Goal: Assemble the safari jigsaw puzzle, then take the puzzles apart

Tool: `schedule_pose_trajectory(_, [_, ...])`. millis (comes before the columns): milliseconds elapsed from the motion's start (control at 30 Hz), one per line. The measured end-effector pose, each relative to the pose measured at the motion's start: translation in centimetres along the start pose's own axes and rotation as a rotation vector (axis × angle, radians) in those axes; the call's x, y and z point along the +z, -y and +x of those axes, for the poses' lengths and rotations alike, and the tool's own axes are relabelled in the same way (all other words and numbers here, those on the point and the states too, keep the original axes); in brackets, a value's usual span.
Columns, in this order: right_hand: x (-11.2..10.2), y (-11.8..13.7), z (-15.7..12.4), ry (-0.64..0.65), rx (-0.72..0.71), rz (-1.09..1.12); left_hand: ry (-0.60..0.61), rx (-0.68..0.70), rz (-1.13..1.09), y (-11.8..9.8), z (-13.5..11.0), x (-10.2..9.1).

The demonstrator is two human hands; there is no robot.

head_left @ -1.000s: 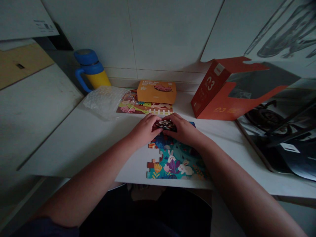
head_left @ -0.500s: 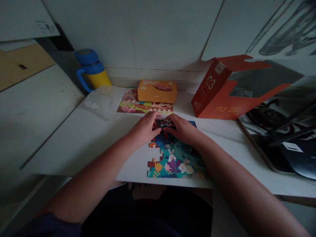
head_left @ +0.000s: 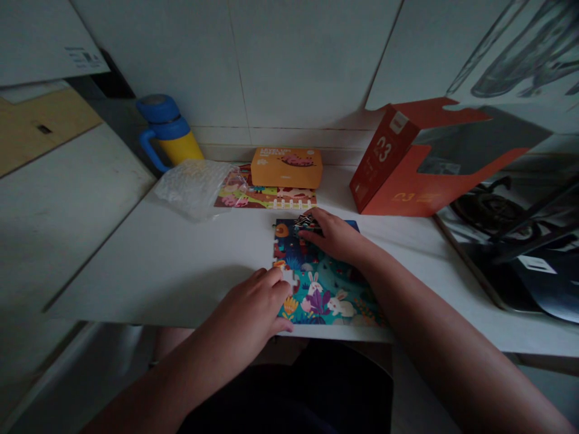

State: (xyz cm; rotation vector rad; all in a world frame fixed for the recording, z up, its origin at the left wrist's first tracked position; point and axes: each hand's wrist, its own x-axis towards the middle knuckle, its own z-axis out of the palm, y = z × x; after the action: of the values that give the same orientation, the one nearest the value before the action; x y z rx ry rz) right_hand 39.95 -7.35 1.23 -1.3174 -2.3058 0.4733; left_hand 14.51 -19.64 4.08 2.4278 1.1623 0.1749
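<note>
A jigsaw puzzle [head_left: 328, 283] with white rabbits and plants on teal and dark blue lies near the table's front edge. Its left side has a notch where white table shows. My right hand [head_left: 337, 236] rests on its upper part, thumb and fingers closed around a small cluster of silver-and-black binder clips [head_left: 304, 222]. My left hand [head_left: 256, 301] is at the puzzle's lower left edge, beside the notch. Its thumb stands apart from the fingers, and nothing shows between them. The lower left corner of the puzzle is partly covered by this hand.
Behind the puzzle are an orange box [head_left: 287, 169], a farm-picture puzzle [head_left: 253, 198] and bubble wrap [head_left: 190, 187]. A blue-and-yellow jug [head_left: 169, 132] stands back left. To the right are a tall red-orange box [head_left: 398, 175] and a gas stove [head_left: 502, 253]. The white table [head_left: 172, 259] extends leftward.
My left hand has left the clips and moved down and left to the puzzle's lower left edge, uncovering its upper left corner. My right hand has stayed at the clips.
</note>
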Motion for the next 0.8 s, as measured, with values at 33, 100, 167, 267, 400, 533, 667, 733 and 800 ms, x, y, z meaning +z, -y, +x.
schedule_pose_trajectory(33, [0.0, 0.0, 0.0, 0.001, 0.001, -0.001, -0.015, 0.010, -0.017, 0.2, 0.1, 0.0])
schedule_pose_trajectory(100, [0.0, 0.0, 0.0, 0.002, 0.007, -0.003, -0.033, 0.027, -0.049, 0.5, 0.4, -0.2])
schedule_pose_trajectory(167, [0.0, 0.0, 0.0, 0.004, 0.015, -0.001, -0.009, 0.019, -0.081, 0.7, 0.8, -0.6])
schedule_pose_trajectory(267, [-0.1, 0.1, -0.1, 0.003, 0.010, 0.012, 0.069, -0.021, -0.108, 0.5, 1.5, -1.3])
schedule_pose_trajectory(400, [-0.2, 0.0, -0.1, -0.004, -0.002, 0.025, 0.099, -0.023, -0.109, 0.3, 2.0, -1.9])
schedule_pose_trajectory(533, [-0.3, -0.1, -0.1, -0.013, -0.014, 0.015, 0.076, 0.023, -0.084, 0.3, 2.0, -2.1])
schedule_pose_trajectory(667, [-0.6, 0.0, -0.1, -0.030, -0.020, 0.017, 0.044, 0.029, -0.035, 0.4, 1.8, -2.4])
schedule_pose_trajectory(733, [-0.7, 0.1, -0.1, -0.036, -0.014, 0.026, 0.037, 0.023, -0.015, 0.7, 1.8, -2.4])
schedule_pose_trajectory(800, [-0.9, 0.2, -0.2, -0.042, -0.008, 0.049, 0.034, 0.020, 0.005, 1.2, 1.7, -2.4])
